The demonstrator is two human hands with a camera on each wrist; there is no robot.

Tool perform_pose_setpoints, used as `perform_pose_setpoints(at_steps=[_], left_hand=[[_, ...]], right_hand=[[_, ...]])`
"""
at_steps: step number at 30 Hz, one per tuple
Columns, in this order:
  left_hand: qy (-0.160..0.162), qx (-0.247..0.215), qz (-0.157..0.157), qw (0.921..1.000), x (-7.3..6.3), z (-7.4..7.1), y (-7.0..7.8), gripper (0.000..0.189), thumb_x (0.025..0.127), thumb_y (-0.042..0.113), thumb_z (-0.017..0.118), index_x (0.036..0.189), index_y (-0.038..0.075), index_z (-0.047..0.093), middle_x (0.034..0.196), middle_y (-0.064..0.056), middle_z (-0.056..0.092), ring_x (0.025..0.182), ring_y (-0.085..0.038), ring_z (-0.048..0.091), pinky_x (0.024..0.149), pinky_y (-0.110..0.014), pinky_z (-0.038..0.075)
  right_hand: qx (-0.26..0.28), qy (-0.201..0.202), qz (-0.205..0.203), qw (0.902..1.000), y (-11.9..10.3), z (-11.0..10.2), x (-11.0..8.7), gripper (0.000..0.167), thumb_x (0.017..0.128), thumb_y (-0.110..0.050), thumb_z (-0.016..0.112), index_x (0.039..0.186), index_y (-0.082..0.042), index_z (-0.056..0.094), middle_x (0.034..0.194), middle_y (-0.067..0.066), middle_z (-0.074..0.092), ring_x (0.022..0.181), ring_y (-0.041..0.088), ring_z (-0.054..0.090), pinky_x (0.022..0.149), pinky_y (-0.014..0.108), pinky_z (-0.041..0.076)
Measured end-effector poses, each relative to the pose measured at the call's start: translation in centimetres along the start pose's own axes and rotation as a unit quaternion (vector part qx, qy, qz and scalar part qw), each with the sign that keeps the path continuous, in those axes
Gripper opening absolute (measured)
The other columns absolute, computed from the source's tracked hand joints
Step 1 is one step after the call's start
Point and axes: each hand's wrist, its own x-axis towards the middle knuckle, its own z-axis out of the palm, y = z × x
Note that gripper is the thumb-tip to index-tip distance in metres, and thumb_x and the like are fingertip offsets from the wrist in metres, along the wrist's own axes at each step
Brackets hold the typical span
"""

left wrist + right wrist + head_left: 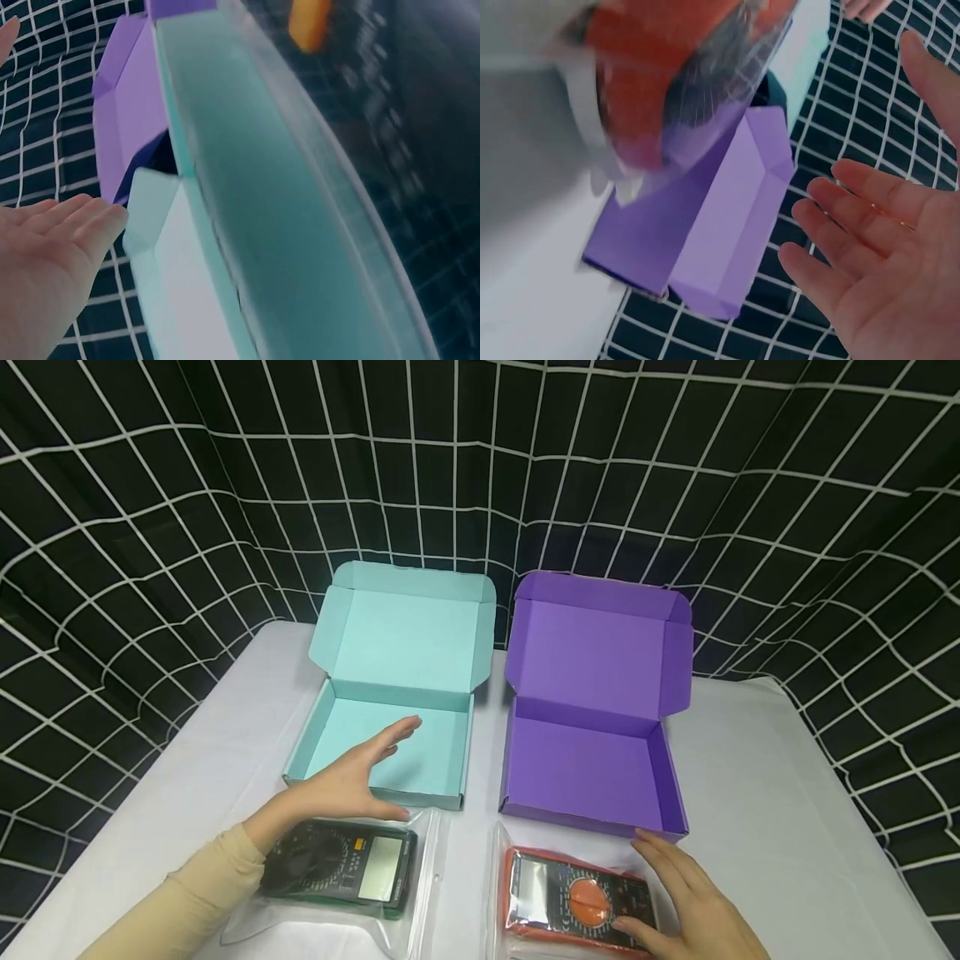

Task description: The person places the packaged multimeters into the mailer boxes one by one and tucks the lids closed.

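Observation:
My left hand [341,785], fingers extended and thumb apart, hovers over the front edge of an open turquoise box [405,739]. Below it lies a black and green multimeter [330,860] in a clear zip bag [423,893]. On the right, my right hand [693,902] spreads its fingers and thumb around the right end of a red and black multimeter [551,893], also bagged; whether it touches the bag, I cannot tell. Behind that lies an open purple box [585,768]. In the right wrist view, the palm [900,277] shows with nothing in it.
Both boxes stand side by side with their lids [408,631] raised toward the back. A white cloth [765,810] covers the table. Black curtain [480,460] with a white grid hangs around the back and sides.

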Motion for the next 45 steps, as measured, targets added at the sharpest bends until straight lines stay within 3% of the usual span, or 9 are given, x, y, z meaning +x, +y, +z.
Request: perform_pose_setpoints(at_steps=[6,12,18,22,25,28,31,38,45], left_hand=[[-0.056,-0.097,-0.007,0.9936,2.5,1.1,0.1,0.111,0.071,0.004,0.084,0.154,0.0,0.01,0.159,-0.019,0.015,0.145,-0.035,0.019,0.115,-0.043,0.025],[-0.105,-0.175,-0.045,0.9778,5.0,2.6,0.2,0.112,0.073,0.001,0.081,0.155,0.004,0.005,0.161,-0.019,0.006,0.146,-0.036,0.014,0.115,-0.047,0.025],[-0.121,-0.216,-0.08,0.9656,7.5,4.5,0.6,0.115,0.072,-0.007,0.079,0.156,0.006,0.0,0.162,-0.015,0.0,0.147,-0.032,0.01,0.116,-0.046,0.024],[-0.11,-0.241,-0.114,0.9575,8.9,5.4,0.7,0.12,0.069,-0.011,0.078,0.156,0.009,-0.001,0.162,-0.015,-0.002,0.146,-0.037,0.011,0.114,-0.047,0.028],[-0.101,-0.248,-0.148,0.9519,9.8,6.0,0.8,0.121,0.068,-0.012,0.078,0.157,0.013,0.0,0.161,-0.021,0.001,0.143,-0.046,0.016,0.109,-0.049,0.035],[-0.094,-0.25,-0.173,0.9478,10.5,6.6,0.7,0.122,0.067,-0.012,0.078,0.157,0.015,0.001,0.16,-0.021,0.002,0.139,-0.051,0.021,0.106,-0.051,0.038],[-0.093,-0.253,-0.18,0.9459,11.1,7.0,0.7,0.122,0.066,-0.014,0.077,0.157,0.012,-0.001,0.161,-0.019,0.0,0.139,-0.051,0.021,0.108,-0.053,0.035],[-0.107,-0.259,-0.181,0.9429,11.9,7.8,0.7,0.123,0.063,-0.02,0.074,0.156,0.009,-0.003,0.161,-0.02,0.0,0.144,-0.043,0.015,0.111,-0.052,0.03],[-0.1,-0.194,-0.187,0.9578,12.2,8.5,0.8,0.122,0.063,-0.02,0.075,0.156,0.006,0.0,0.161,-0.02,0.006,0.138,-0.044,0.03,0.103,-0.049,0.042]], right_hand=[[0.022,-0.049,0.008,0.9985,-0.8,0.8,0.1,0.098,0.057,-0.06,0.085,0.134,-0.007,0.052,0.133,0.006,0.053,0.115,0.016,0.049,0.072,0.045,0.058],[0.031,-0.046,-0.059,0.9967,-1.0,1.7,0.8,0.102,0.06,-0.07,0.078,0.133,-0.003,0.051,0.131,0.009,0.053,0.118,0.015,0.046,0.075,0.044,0.058],[0.02,-0.067,-0.074,0.9948,-1.9,2.4,1.5,0.105,0.06,-0.075,0.074,0.132,-0.002,0.052,0.131,0.013,0.054,0.113,0.032,0.054,0.079,0.049,0.056],[0.025,-0.067,-0.086,0.9937,-2.2,2.9,1.9,0.106,0.056,-0.073,0.078,0.132,-0.002,0.053,0.13,0.014,0.056,0.113,0.034,0.056,0.111,0.027,0.033],[0.028,-0.07,-0.088,0.9932,-2.3,3.2,2.0,0.107,0.051,-0.066,0.085,0.132,-0.003,0.053,0.131,0.013,0.056,0.114,0.031,0.055,0.113,0.012,0.011],[0.023,-0.09,-0.072,0.993,-2.4,3.4,2.1,0.108,0.049,-0.061,0.088,0.135,-0.006,0.051,0.133,0.01,0.055,0.116,0.03,0.055,0.111,0.03,0.032],[0.014,-0.113,-0.049,0.9922,-2.6,3.4,2.1,0.11,0.048,-0.061,0.087,0.137,-0.008,0.05,0.135,0.007,0.054,0.119,0.028,0.054,0.096,0.046,0.043],[0.061,-0.181,-0.015,0.9815,-3.1,3.3,2.3,0.111,0.055,-0.067,0.082,0.14,-0.003,0.047,0.136,0.01,0.052,0.121,0.034,0.052,0.095,0.058,0.045],[0.074,-0.218,0.018,0.9731,-3.5,3.7,2.2,0.107,0.056,-0.055,0.087,0.142,-0.005,0.046,0.136,0.006,0.053,0.12,0.031,0.052,0.091,0.058,0.047]])
